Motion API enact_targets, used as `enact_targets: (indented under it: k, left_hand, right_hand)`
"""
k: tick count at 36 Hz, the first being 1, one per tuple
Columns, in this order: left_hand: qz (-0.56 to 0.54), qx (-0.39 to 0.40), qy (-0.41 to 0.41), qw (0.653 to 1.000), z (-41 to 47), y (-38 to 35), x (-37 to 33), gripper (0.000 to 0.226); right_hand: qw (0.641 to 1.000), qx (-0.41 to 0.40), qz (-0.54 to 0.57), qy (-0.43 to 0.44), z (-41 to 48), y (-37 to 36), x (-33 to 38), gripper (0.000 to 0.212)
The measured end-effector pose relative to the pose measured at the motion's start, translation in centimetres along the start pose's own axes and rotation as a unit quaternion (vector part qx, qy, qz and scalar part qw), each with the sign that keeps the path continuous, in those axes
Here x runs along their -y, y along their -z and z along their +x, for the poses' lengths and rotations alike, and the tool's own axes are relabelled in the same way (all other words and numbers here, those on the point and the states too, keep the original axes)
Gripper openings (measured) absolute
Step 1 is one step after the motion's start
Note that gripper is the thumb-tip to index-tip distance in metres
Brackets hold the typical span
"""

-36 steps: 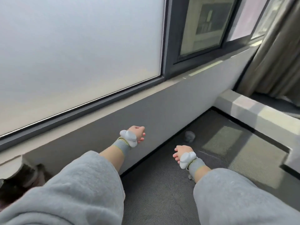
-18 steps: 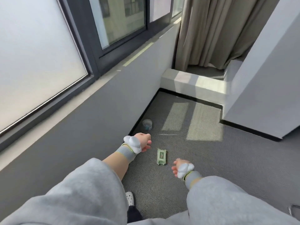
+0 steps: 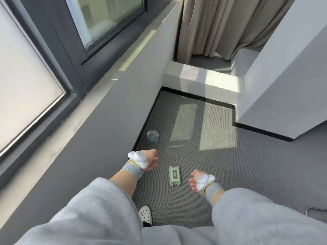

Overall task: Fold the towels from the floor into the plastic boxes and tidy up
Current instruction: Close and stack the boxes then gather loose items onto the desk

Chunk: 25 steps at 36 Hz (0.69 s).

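No towel and no plastic box shows in the head view. My left hand (image 3: 150,159) hangs in the air over the grey carpet (image 3: 256,165), fingers loosely curled, holding nothing. My right hand (image 3: 194,180) hovers lower and to the right, also loosely curled and holding nothing. Both wrists carry a white tracker and a grey band, and grey sleeves cover my forearms. A green wet-wipes pack (image 3: 174,175) lies flat on the carpet between the two hands, touched by neither.
A clear round plastic container (image 3: 152,136) sits by the wall's black skirting. A low grey wall and window sill (image 3: 99,110) run along the left. A raised step (image 3: 203,76), a curtain (image 3: 230,25) and a white pillar (image 3: 283,76) stand ahead. My white clog (image 3: 145,213) shows below.
The view swung right and down from the window to the carpet. The wipes pack and the round container came into sight. Both hands stayed loosely curled and holding nothing.
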State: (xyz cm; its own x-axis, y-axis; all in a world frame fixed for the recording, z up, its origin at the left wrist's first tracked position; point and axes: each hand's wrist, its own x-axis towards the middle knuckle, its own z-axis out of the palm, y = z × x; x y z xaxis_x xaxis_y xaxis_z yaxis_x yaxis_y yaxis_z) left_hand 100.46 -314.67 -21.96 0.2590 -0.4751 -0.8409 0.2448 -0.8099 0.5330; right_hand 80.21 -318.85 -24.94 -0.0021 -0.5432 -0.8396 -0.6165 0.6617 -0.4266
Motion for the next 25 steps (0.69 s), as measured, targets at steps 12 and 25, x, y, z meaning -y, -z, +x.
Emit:
enact_targets:
  k: [12,25]
  left_hand:
    - [0.062,0.038,0.062,0.995,9.6,-2.4,-7.9,0.042]
    - [0.054,-0.002,0.104,0.993,19.1,-8.8,-10.4,0.040]
  right_hand:
    - [0.969,-0.023,0.217,-0.111,5.3,1.1,6.6,0.028]
    - [0.959,0.037,0.182,-0.214,21.4,6.6,10.8,0.031]
